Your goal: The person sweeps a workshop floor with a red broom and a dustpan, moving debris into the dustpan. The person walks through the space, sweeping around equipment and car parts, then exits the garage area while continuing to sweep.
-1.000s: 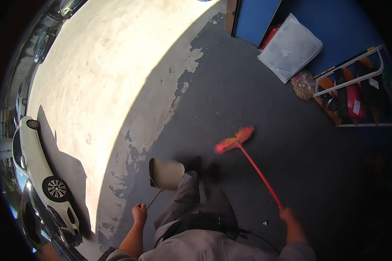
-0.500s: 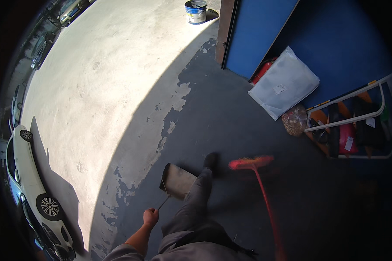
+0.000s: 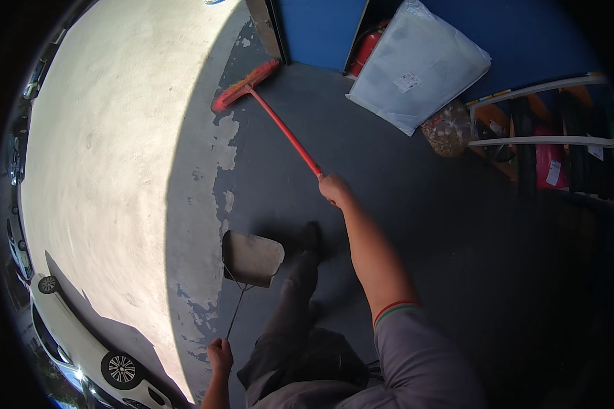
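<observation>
My right hand (image 3: 334, 189) is wrapped round the red handle of a push broom (image 3: 290, 136), with that arm stretched out ahead. The broom's red head reaches the grey floor near the door post, at the border of the peeled paint. Low on the left, my left hand (image 3: 220, 355) grips the thin handle of a long-handled dustpan (image 3: 254, 258). Its pan hangs or rests beside my forward leg; I cannot tell whether it touches the floor. The pan looks greyish and worn, with a dark edge.
A flat plastic-wrapped package (image 3: 423, 68) leans on the blue wall, partly covering a red fire extinguisher (image 3: 367, 51). Beside it are a clear bag (image 3: 448, 128) and a white-framed rack (image 3: 546, 142). A white car (image 3: 82, 341) is parked at left, past sunlit concrete.
The broom has swung from my right side to far ahead and left, and my right arm has come into view. The dustpan and left hand have shifted slightly left as the view turned.
</observation>
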{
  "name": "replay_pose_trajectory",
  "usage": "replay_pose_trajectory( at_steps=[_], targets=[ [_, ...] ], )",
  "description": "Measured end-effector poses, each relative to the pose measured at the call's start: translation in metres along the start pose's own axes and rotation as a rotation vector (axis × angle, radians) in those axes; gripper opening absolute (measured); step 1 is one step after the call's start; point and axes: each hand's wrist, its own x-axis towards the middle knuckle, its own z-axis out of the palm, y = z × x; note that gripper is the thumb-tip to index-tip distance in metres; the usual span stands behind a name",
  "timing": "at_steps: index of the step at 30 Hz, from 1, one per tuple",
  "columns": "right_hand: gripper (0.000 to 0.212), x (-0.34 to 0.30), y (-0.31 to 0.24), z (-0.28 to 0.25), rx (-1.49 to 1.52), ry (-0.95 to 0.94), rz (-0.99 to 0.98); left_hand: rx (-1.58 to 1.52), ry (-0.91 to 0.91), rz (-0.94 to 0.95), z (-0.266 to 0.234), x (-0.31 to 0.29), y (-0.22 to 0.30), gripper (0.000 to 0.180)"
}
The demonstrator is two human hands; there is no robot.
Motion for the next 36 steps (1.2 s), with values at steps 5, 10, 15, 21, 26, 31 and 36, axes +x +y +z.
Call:
replay_pose_trajectory(
  at_steps=[5, 10, 15, 21, 26, 31, 36],
  targets=[
    [0.061, -0.153, 0.226, -0.064, -0.227, 0.065, 0.197, -0.177, 0.006, -0.071, 0.003, 0.044, 0.025, 0.036],
    [0.046, -0.446, 0.479, -0.128, -0.387, 0.062, 0.568, -0.189, 0.05, -0.049, -0.001, 0.075, 0.045, 0.034],
    [0.048, -0.581, 0.562, -0.144, -0.418, 0.115, 0.772, -0.128, 0.005, 0.064, 0.005, 0.093, 0.087, 0.034],
    [0.06, -0.57, 0.583, -0.153, -0.224, 0.106, 0.801, -0.077, 0.041, 0.222, 0.035, 0.053, 0.163, 0.035],
    [0.061, -0.373, 0.584, -0.226, -0.126, 0.309, 0.284, 0.023, 0.087, 0.332, 0.077, -0.005, 0.252, 0.035],
    [0.06, -0.208, 0.598, -0.345, -0.206, 0.218, 0.171, 0.119, 0.148, 0.308, 0.111, -0.086, 0.344, 0.039],
    [0.068, -0.322, 0.794, -0.398, -0.066, 0.124, 0.432, 0.132, 0.11, 0.367, 0.158, -0.142, 0.44, 0.039]
  ],
)
